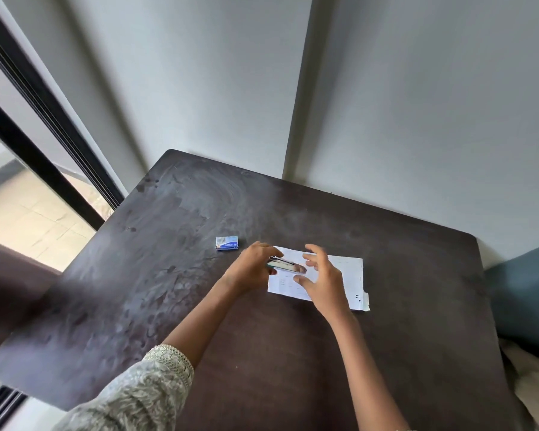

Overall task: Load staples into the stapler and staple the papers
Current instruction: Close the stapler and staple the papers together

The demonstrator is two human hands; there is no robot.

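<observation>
Fingers (263, 251) of my left hand (251, 269) curl around the near end of the stapler (285, 265), gripping it from the left side, thumb hidden beneath. Stapler position: lying roughly level across the upper left corner of the papers (339, 275), its dark body pointing to the right; motion blur hides whether its top arm is raised or closed. My right hand (322, 279) hovers just beside the stapler's front end, fingers spread wide and slightly bent, holding nothing; whether the thumb tip touches the paper cannot be determined. Papers position: a white stack lying flat on the dark wooden table (168, 275), right of centre, with a lower sheet protruding at the near right corner. Staple box (227, 243) position: a small blue-and-white carton resting on the table, near the left hand on its far left side, apart from the papers; I cannot tell whether it is open. My left forearm carries a pale patterned sleeve (156, 384) with a trimmed cuff; the right forearm is bare. Table backs onto a grey wall (417, 104).
</observation>
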